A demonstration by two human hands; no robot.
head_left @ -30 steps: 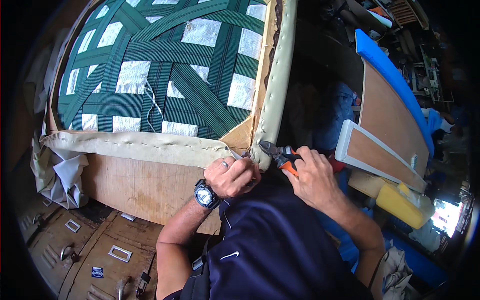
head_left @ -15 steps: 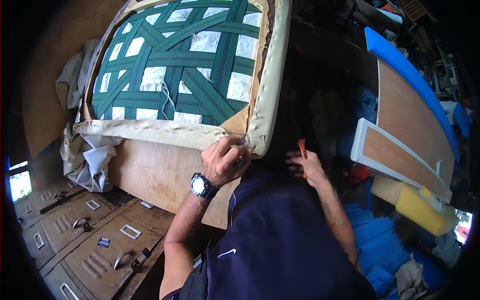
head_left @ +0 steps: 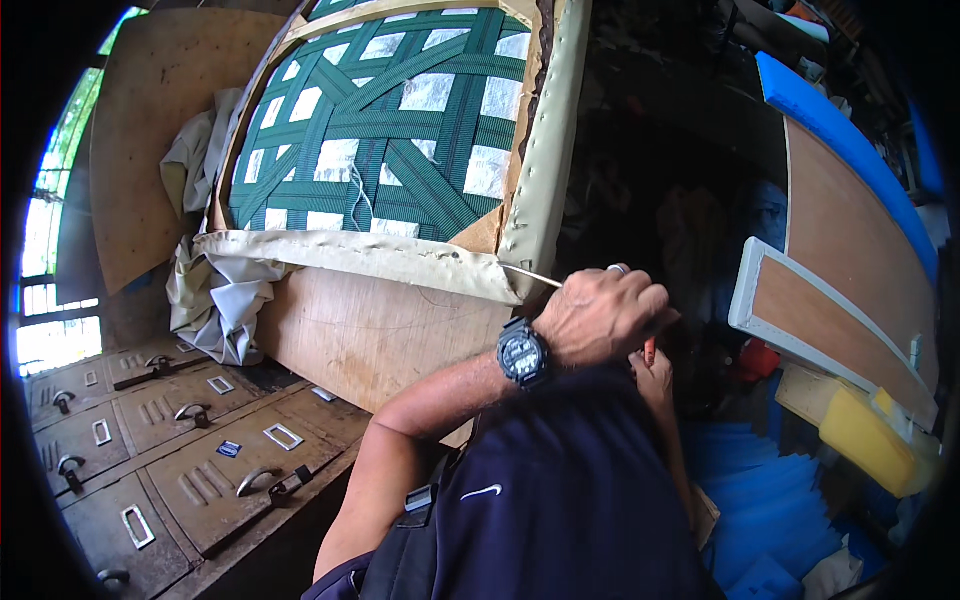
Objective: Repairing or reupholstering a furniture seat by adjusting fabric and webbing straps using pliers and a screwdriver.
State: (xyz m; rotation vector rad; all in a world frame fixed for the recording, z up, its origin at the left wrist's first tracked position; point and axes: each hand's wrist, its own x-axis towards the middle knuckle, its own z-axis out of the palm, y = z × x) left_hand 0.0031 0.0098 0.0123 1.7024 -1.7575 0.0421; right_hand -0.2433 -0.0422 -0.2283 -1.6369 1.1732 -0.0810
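Observation:
A seat frame (head_left: 365,253) with cream upholstery lies bottom up, its cover edge fastened along the wood. Green webbing (head_left: 395,125) criss-crosses its open middle. From the near right corner a thin pale strip (head_left: 533,274) runs taut to my left hand (head_left: 605,315), which is closed around its end. My right hand (head_left: 655,380) is lower, partly behind the left, gripping an orange-handled tool (head_left: 650,351). The tool's working end is hidden, so its kind cannot be made out.
The frame rests above a plywood board (head_left: 390,325). Brown metal lockers (head_left: 215,465) stand at lower left, with loose cream fabric (head_left: 225,305) hanging above them. On the right are a blue-edged wooden panel (head_left: 850,200), yellow foam (head_left: 870,440) and blue sheets (head_left: 765,490).
My left hand has moved right, away from the frame's corner, drawing the pale strip out. My right hand with the orange-handled tool has come lower and nearer. The view has shifted slightly.

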